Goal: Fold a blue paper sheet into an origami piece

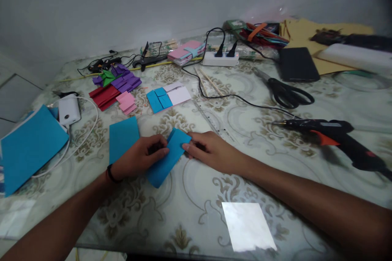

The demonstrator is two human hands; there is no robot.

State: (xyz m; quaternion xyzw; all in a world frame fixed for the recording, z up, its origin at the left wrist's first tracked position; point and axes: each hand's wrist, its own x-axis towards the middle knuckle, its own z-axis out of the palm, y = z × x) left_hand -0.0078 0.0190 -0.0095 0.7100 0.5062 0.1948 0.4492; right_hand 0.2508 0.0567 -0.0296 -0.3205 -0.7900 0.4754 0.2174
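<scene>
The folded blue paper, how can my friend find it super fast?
On the pale floral tabletop, find the bare left hand, with a black wristband, and the right hand. Between them is the folded blue paper, the only blue piece being held.

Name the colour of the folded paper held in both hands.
The folded paper is bright blue, best seen in the head view.

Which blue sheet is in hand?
The folded blue paper, gripped by left hand and right hand; the large far-left sheet and blue rectangle aren't held.
</scene>
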